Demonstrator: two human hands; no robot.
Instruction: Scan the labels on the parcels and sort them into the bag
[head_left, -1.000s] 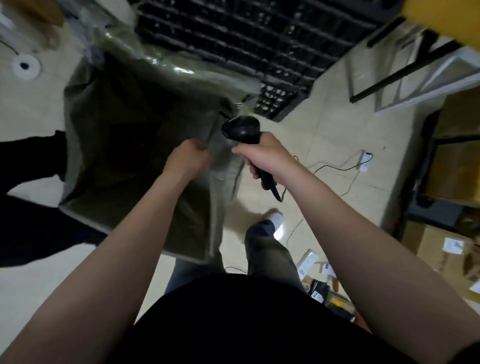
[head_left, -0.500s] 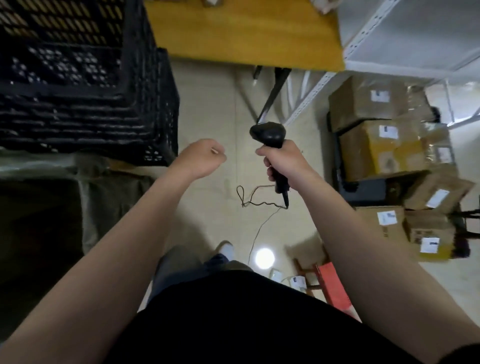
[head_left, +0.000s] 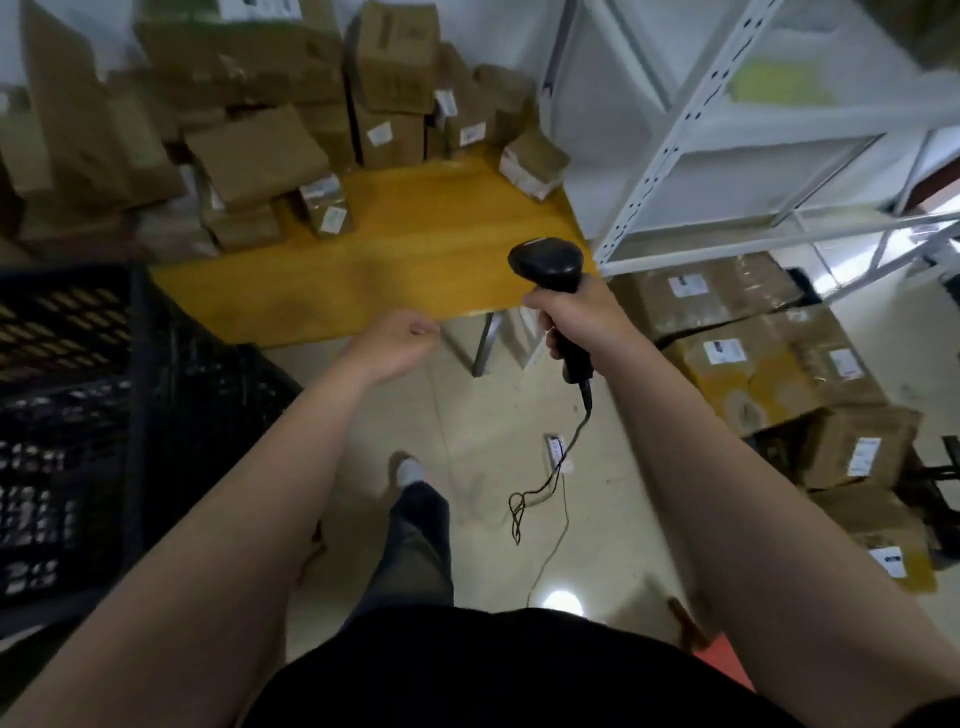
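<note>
My right hand (head_left: 576, 312) grips a black handheld scanner (head_left: 550, 265) by its handle, head pointing toward the yellow table (head_left: 415, 249); its cable (head_left: 550, 478) dangles to the floor. My left hand (head_left: 400, 343) hovers just before the table's front edge, fingers loosely curled with nothing in them. Several cardboard parcels (head_left: 260, 156) with white labels are piled at the back and left of the table. A small parcel (head_left: 324, 205) lies nearest the bare tabletop. The bag is out of view.
Black plastic crates (head_left: 104, 415) stand stacked at the left. A white metal shelf rack (head_left: 727, 156) rises at the right, with more labelled boxes (head_left: 753, 364) on the floor below it. My leg and shoe (head_left: 410, 499) are on the tiled floor.
My view swung from the green bag, past the crates, up to the parcel table. My left hand let go of the bag's edge. The scanner stays in my right hand.
</note>
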